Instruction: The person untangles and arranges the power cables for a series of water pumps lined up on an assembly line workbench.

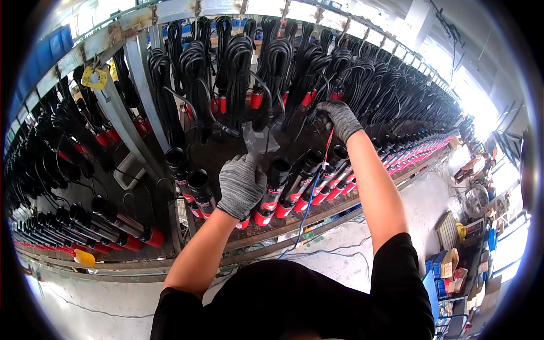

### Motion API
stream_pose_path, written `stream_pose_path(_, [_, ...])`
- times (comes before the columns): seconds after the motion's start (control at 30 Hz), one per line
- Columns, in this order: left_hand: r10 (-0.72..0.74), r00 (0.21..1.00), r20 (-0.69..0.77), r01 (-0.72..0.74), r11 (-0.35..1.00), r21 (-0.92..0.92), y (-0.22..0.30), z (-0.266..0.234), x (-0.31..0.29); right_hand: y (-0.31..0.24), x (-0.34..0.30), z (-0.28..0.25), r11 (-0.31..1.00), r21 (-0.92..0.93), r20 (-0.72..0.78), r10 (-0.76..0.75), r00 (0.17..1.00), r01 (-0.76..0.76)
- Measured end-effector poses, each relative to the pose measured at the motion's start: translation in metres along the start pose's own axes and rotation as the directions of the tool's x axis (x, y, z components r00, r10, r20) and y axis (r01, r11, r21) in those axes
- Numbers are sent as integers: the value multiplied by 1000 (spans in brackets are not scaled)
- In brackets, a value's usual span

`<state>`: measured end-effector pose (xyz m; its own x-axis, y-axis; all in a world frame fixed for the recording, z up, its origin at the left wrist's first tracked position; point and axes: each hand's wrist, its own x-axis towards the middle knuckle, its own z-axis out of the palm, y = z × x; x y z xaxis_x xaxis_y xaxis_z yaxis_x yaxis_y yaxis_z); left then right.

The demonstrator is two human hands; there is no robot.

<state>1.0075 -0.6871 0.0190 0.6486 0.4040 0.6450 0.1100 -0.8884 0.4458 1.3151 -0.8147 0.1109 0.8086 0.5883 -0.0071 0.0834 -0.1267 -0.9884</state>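
A black cylindrical pump with a red base (276,190) is taken as the landmark; it lies on a slanted metal rack (317,218), its long axis running from a dark open top, farther from the wearer, down to the red end at the rack's lower rail. It is one of a row of like pumps (317,175) laid side by side and stretching away to the right of it.

Just left of the landmark pump, the left hand (241,184), in a grey knit glove, is laid palm-down over the neighbouring pump, fingers curled loosely around it; a firm clamp cannot be told. This hand is by far the nearer of the two to the landmark.

Above and to the right of the landmark pump, the right hand (339,118), also gloved in grey, is raised to the hanging coils of black cable (272,68) and is closed on a strand there. A thin red wire (328,144) is seen dropping from that hand toward the pump tops, and a blue wire (306,212) continues downward past the rack's edge.

Directly above the landmark pump, a small clear plastic bag (258,139) is seen among the cables. Far to its lower left, more pumps (113,224) lie in a second row, with a yellow object (84,258) at the rail.
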Motion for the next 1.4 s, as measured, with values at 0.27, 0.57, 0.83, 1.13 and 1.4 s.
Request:
stream_pose_path(0.27, [-7, 999, 52, -3, 983, 182, 9, -8, 0, 17, -25, -6, 989, 149, 185, -50, 981, 23])
stream_pose_path(0.57, [-6, 988, 154, -29, 975, 221, 19, -15, 11, 65, -48, -38, 883, 469, 324, -169, 931, -3])
stream_pose_path(0.83, [77, 965, 251, -98, 992, 74, 61, 19, 33, 43, -60, -22, 974, 213, 277, -138, 951, 79])
stream_pose_path(1.13, [46, 963, 266, -53, 998, 18, 53, 50, 36, 52, -58, -20, 937, 348, 317, -122, 940, 5])
stream_pose_path(1.4, [37, 960, 277, -66, 993, 93, 51, 56, 35, 51, -57, -24, 917, 399, 274, -124, 954, 5])
